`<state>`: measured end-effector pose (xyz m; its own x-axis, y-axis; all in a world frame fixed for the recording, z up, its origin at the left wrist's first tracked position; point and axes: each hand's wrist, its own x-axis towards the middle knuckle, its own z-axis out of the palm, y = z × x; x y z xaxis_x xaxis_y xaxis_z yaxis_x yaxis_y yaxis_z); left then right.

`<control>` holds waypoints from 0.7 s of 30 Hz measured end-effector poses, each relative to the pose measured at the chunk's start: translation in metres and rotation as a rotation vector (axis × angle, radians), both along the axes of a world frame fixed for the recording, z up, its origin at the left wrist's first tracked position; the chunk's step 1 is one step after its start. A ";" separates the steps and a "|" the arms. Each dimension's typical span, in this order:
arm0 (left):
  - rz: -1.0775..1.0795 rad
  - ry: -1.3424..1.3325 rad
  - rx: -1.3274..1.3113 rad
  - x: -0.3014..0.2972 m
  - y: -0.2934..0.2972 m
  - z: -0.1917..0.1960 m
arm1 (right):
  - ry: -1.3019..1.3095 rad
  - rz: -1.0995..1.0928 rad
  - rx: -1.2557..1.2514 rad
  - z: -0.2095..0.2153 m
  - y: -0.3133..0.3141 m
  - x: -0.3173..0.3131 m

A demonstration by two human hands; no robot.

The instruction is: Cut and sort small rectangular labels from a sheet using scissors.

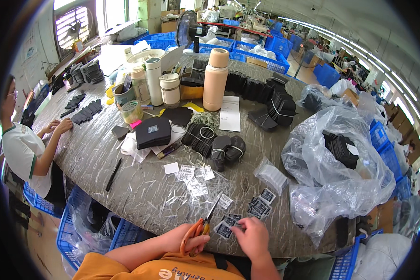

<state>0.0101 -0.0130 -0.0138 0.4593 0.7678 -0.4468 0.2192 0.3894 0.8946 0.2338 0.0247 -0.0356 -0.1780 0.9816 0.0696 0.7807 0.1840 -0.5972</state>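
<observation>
My left hand (pixel 196 239) hides part of the handle loops of the orange scissors (pixel 206 224). The fingertips of my right hand (pixel 253 235) cover the edge of a dark label (pixel 224 231), so I can't tell whether they pinch it or merely press it. The lower edge cuts off my right forearm and orange shirt (pixel 130 271). Creased film of the clear bag (pixel 305 140) veils some black pieces (pixel 340 150). The dark rim crops the co-worker (pixel 29 149), and people far down the hall are too small to make out.
</observation>
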 end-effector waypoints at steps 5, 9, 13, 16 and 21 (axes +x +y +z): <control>0.029 -0.022 -0.022 0.001 -0.002 0.007 | -0.034 0.050 -0.005 -0.015 -0.008 -0.008; 0.030 -0.030 -0.003 -0.001 -0.002 0.002 | 0.103 0.013 -0.060 -0.019 -0.004 -0.004; -0.070 0.028 0.094 -0.002 -0.005 0.002 | 0.399 -0.070 -0.154 -0.028 0.002 0.003; -0.238 0.065 0.039 -0.003 -0.003 0.012 | 0.593 -0.158 -0.135 -0.015 0.009 0.003; -0.340 0.016 0.119 -0.002 -0.006 -0.005 | 0.798 -0.260 -0.159 -0.008 0.020 0.006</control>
